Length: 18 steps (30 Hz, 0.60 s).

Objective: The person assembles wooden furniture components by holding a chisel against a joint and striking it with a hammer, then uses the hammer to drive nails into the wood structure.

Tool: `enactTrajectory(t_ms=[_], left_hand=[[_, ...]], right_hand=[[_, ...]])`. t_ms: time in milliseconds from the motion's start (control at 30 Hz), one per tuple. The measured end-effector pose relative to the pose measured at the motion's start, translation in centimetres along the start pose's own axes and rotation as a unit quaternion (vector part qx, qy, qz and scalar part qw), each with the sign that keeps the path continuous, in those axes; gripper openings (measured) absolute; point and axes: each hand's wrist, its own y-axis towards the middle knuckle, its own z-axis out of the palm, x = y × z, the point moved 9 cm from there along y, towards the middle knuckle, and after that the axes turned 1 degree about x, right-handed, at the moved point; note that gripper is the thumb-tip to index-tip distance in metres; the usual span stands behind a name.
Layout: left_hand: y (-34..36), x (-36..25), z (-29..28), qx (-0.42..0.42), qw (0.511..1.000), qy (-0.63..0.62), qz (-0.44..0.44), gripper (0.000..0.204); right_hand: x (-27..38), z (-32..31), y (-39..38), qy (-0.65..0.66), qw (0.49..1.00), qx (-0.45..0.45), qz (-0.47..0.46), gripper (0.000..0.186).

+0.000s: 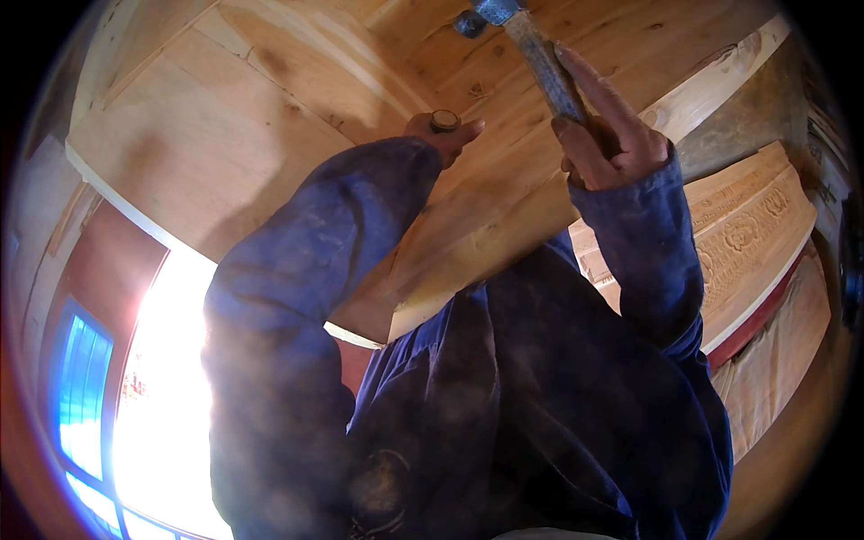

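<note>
"Head view: where's the grey metal-headed hammer with the straight wooden handle?"

"Far side, right of centre, in the right hand; fingers wrap the handle, index extended. Left hand closes around a dark, round-ended tool."

"Handling?"

"Probably head-heavy, stiff; hold low on the handle."

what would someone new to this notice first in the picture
Probably the white glare at the lower left, beside a bright blue pane. Next, the hammer near the top edge, right of centre, held in the fingers of the right hand. The carved wooden piece on the right, with its raised pattern, also stands out.
</note>
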Motion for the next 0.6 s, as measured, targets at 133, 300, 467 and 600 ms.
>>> enactTrajectory(t_ms=[133,300,467,600], left_hand=[[0.2,0.7,0.0,-0.005,1.000,0.027,-0.011,0.042],[0.6,0.9,-0.2,-0.011,1.000,0.011,-0.006,0.042],[-0.3,0.0,0.0,0.038,0.995,-0.077,-0.052,0.041],[0.1,0.5,-0.3,0.032,0.998,-0.055,-0.013,0.042]], right_hand=[[-0.4,0.3,-0.3,-0.011,1.000,0.007,0.019,0.055],[-0.5,0.6,0.0,-0.012,0.999,0.008,-0.032,0.055],[-0.3,0.2,0.5,-0.030,0.999,0.008,-0.015,0.055],[-0.6,0.7,0.9,-0.009,1.000,0.017,-0.004,0.055]])
